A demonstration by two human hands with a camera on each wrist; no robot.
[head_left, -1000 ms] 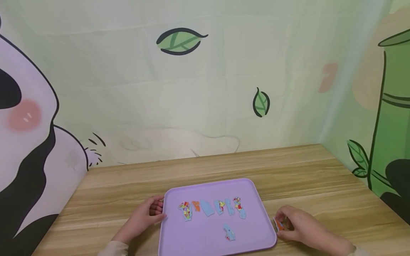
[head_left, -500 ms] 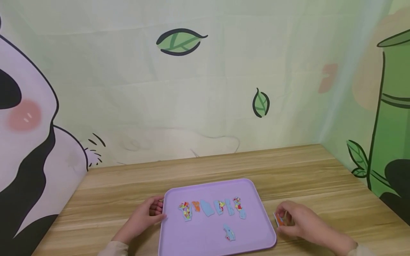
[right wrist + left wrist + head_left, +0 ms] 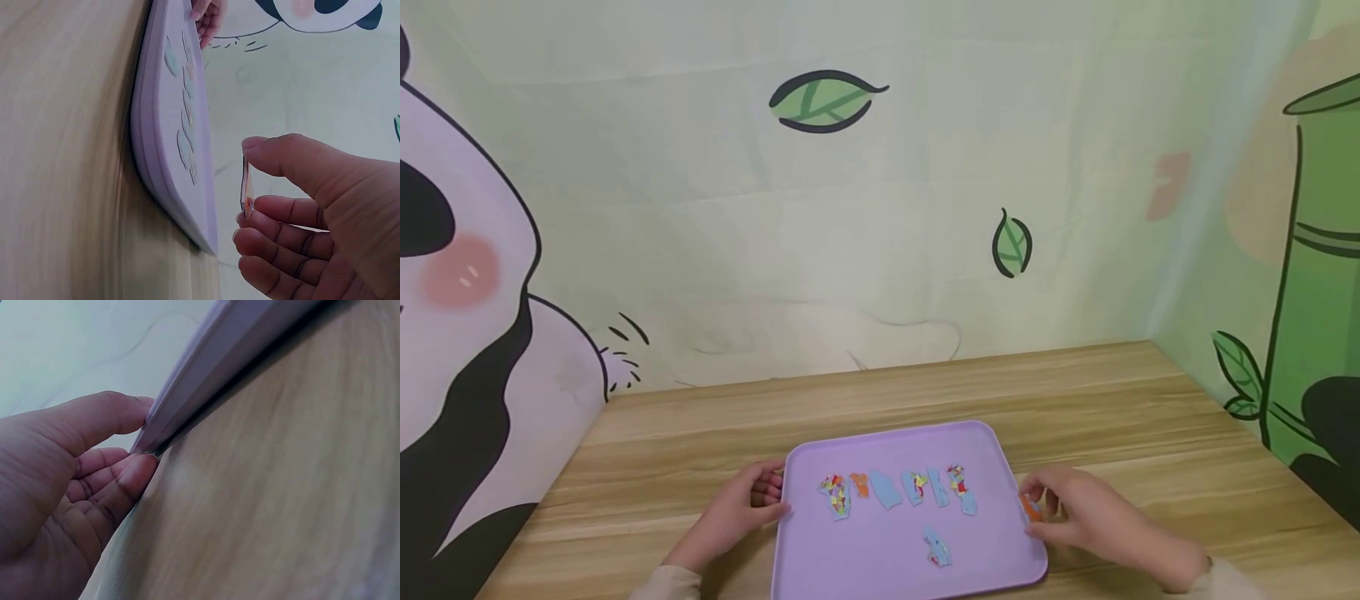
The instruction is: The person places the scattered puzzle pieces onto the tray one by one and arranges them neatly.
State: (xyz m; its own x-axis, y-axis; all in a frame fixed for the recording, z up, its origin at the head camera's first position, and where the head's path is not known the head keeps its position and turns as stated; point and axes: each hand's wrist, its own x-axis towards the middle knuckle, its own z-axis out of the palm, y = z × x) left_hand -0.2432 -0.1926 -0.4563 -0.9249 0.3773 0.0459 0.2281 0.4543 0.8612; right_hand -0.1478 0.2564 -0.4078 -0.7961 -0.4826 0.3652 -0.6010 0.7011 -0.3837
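Observation:
A purple tray (image 3: 865, 567) lies on the wooden table, and my left hand (image 3: 748, 504) grips its left edge. In the left wrist view the thumb (image 3: 119, 412) is on the rim and a finger is at the underside. My right hand (image 3: 1078, 512) pinches a thin orange-and-blue puzzle piece (image 3: 1032, 507) between thumb and fingers at the tray's right rim. The right wrist view shows this puzzle piece (image 3: 246, 187) edge-on, apart from the tray. Several flat puzzle pieces form a row on the tray, including a plain blue one (image 3: 884, 488). A single blue piece (image 3: 937, 547) lies below the row.
Bare wooden table (image 3: 722, 417) surrounds the tray. Behind it hangs a pale wall cloth (image 3: 880, 208) printed with leaves, a panda (image 3: 467, 333) on the left and bamboo (image 3: 1322, 275) on the right.
My right hand has moved left with the puzzle piece, from beside the tray to its right rim. The left hand and the pieces on the tray stay in place.

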